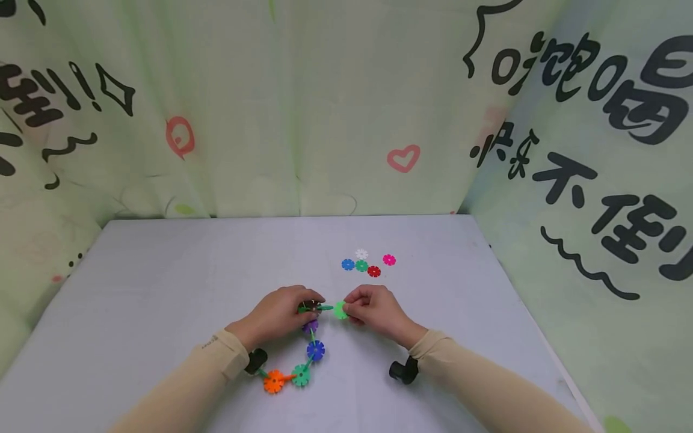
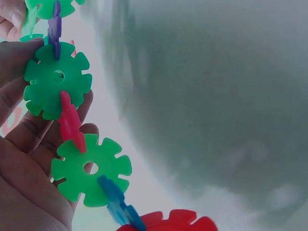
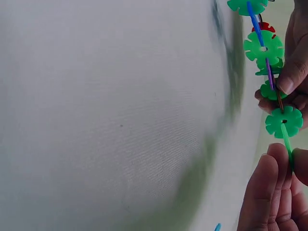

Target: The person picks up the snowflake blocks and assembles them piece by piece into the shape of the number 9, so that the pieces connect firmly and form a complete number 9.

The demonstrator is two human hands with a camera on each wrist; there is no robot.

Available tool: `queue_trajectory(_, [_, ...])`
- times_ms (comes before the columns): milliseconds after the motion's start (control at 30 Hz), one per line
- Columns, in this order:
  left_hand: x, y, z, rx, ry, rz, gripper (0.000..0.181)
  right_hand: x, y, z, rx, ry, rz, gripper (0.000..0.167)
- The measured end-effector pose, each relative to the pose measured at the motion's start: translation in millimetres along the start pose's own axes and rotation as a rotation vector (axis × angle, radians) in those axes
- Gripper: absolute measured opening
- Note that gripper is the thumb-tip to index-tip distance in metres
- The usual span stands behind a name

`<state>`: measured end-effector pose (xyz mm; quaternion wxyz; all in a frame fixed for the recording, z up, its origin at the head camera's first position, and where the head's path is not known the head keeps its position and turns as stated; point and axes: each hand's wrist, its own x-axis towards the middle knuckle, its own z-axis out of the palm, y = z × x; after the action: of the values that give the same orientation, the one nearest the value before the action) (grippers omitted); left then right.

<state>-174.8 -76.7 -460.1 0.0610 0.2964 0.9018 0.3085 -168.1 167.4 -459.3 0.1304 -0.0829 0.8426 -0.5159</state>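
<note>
A chain of linked notched plastic discs curves over the table, with an orange disc (image 1: pixel 274 381), a teal disc (image 1: pixel 301 375) and a blue disc (image 1: pixel 316 350) in the head view. My left hand (image 1: pixel 284 313) grips the chain's upper part; in the left wrist view a green disc (image 2: pixel 58 77) lies against its fingers. My right hand (image 1: pixel 379 311) pinches a light green disc (image 1: pixel 340 310), seen edge-on in the right wrist view, where it meets a green disc (image 3: pixel 284 122) at the chain's end. How firmly they are joined I cannot tell.
Loose discs lie beyond my hands: white (image 1: pixel 361 254), blue (image 1: pixel 348 264), green (image 1: pixel 361 265), red (image 1: pixel 374 272) and pink (image 1: pixel 389 260). A printed curtain (image 1: pixel 335 108) hangs behind the white table (image 1: pixel 178 258) and along its sides.
</note>
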Motion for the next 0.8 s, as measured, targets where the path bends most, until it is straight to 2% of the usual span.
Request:
queue_trajectory(167, [-0.2, 1.5, -0.3, -0.004, 0.004, 0.010, 0.025, 0.4, 0.1, 0.8, 0.033, 0.007, 0.002, 0.012])
queue_trajectory(600, [4.3, 4.1, 0.7, 0.047, 0.044, 0.130, 0.012, 0.7, -1.4, 7.1, 0.120, 0.005, 0.049, 0.013])
queue_trajectory(800, [4.9, 4.0, 2.8, -0.015, 0.054, 0.145, 0.011, 0.9, -0.9, 7.9, 0.150, -0.006, 0.058, 0.014])
